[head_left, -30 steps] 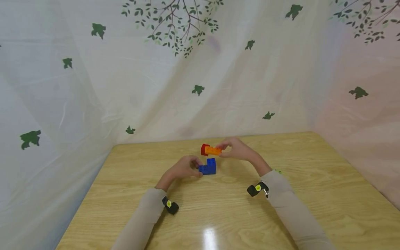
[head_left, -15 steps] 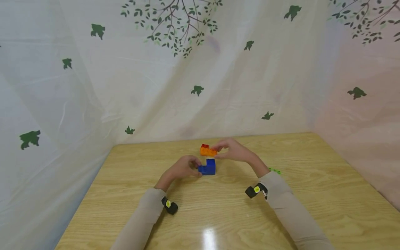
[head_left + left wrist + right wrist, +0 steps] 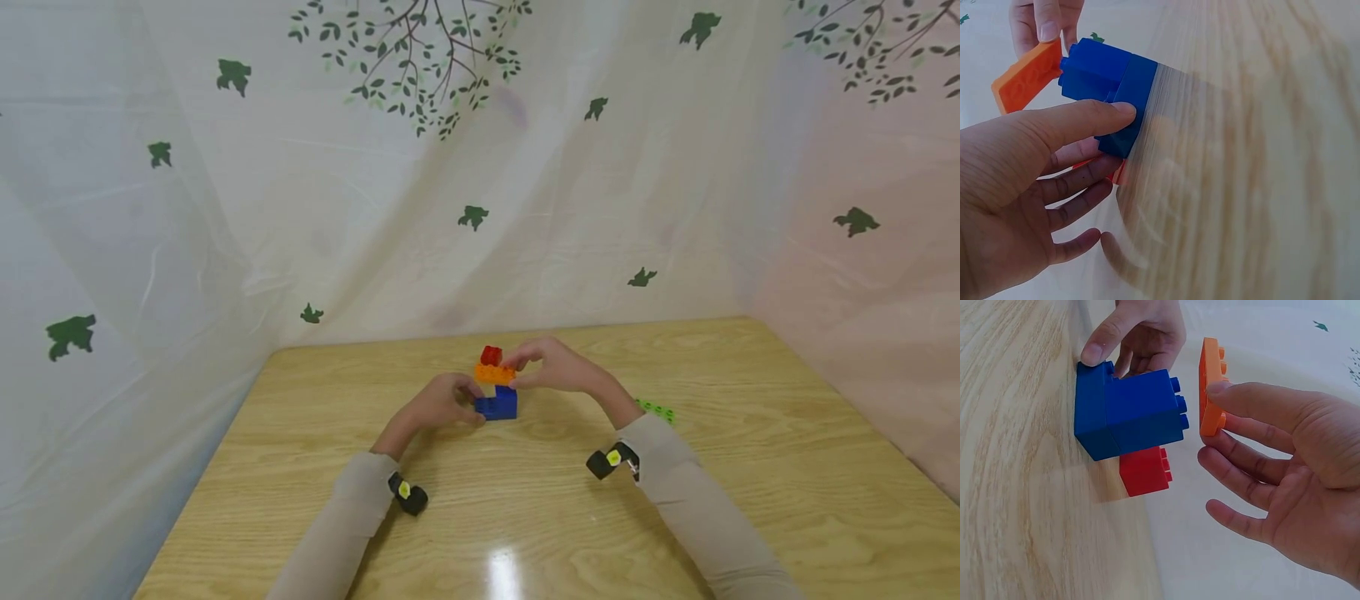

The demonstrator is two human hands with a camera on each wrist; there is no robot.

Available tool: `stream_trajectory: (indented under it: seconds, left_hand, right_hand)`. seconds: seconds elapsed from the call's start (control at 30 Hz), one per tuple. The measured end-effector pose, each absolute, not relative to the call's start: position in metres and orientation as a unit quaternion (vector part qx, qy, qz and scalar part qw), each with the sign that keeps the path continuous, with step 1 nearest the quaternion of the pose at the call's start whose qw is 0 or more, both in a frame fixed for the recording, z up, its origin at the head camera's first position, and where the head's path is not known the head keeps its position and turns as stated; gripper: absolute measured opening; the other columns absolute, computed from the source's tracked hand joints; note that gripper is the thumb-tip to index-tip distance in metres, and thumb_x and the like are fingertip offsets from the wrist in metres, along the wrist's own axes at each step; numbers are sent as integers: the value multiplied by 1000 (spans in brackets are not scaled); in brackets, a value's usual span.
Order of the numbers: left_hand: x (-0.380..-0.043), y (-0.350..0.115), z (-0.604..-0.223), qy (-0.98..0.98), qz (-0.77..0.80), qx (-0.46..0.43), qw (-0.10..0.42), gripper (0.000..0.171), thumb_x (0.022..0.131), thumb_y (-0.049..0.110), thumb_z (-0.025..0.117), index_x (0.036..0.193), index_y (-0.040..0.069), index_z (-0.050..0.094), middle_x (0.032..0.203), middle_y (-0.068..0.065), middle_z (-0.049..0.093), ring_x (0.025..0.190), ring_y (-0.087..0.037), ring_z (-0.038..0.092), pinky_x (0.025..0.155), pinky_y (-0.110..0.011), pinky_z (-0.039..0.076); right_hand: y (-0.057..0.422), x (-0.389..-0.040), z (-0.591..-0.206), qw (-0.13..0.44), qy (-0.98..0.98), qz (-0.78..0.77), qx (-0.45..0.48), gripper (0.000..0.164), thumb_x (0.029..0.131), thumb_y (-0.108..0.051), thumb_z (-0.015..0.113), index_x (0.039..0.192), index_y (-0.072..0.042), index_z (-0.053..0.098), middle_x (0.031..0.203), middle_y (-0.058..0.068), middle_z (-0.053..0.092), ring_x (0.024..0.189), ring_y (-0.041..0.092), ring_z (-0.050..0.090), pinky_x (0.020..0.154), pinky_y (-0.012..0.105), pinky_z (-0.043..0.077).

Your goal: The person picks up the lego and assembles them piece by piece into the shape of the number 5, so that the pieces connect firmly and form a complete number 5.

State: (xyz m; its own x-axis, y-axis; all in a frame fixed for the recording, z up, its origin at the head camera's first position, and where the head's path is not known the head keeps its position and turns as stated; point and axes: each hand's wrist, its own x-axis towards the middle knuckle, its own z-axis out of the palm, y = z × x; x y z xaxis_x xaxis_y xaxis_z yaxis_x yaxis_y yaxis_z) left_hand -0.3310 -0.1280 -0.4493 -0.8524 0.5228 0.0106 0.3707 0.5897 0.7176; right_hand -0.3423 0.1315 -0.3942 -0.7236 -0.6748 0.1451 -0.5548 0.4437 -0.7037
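Note:
My left hand point(image 3: 441, 402) pinches the low end of a step-shaped pair of blue toy bricks point(image 3: 499, 407) standing on the table. In the right wrist view, a taller blue block point(image 3: 1147, 412) with bare studs rises from one end of the flat lower blue brick point(image 3: 1090, 415). Just above those studs, my right hand point(image 3: 558, 367) holds a thin orange brick point(image 3: 1210, 381) between thumb and fingers, with a gap between orange and blue. The left wrist view shows the orange brick's hollow underside point(image 3: 1029, 75) tilted over the studs. Behind the blue pair stands a red brick point(image 3: 491, 356).
A lime green studded plate point(image 3: 657, 410) lies on the wooden table point(image 3: 480, 517), partly behind the right forearm. A pale curtain point(image 3: 390, 250) with leaf and bird prints hangs behind the table's back edge. Both wrists wear black cameras point(image 3: 408, 494).
My right hand has brought the orange brick left and toward me, from in front of the red brick to over the blue block. The left hand has kept its hold on the blue bricks.

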Motion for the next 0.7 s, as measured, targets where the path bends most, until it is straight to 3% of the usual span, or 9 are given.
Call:
stream_trajectory:
  seconds: [0.17, 0.43, 0.7]
  left_hand:
    - [-331, -128, -449, 890, 370, 248, 100, 33, 81, 20, 86, 107, 6, 72, 104, -6, 72, 97, -19, 63, 96, -44, 53]
    - [-331, -127, -453, 893, 364, 244, 99, 34, 80, 20, 87, 107, 5, 72, 107, -8, 73, 99, -20, 63, 94, -43, 53]
    - [-331, -126, -451, 898, 362, 231, 98, 35, 80, 21, 87, 105, 5, 70, 108, -9, 72, 99, -22, 63, 93, -43, 53]
  right_hand:
    - [129, -343, -398, 81, 845, -383, -364, 33, 91, -14, 77, 121, -1, 72, 118, 15, 71, 106, 33, 64, 100, 59, 50]
    - [127, -343, -403, 86, 844, -379, -370, 31, 91, -13, 76, 119, 0, 72, 116, 16, 71, 109, 43, 63, 99, 63, 48]
    - [126, -343, -402, 77, 854, -357, -371, 31, 92, -18, 75, 120, -3, 72, 116, 12, 70, 105, 29, 64, 99, 60, 48]
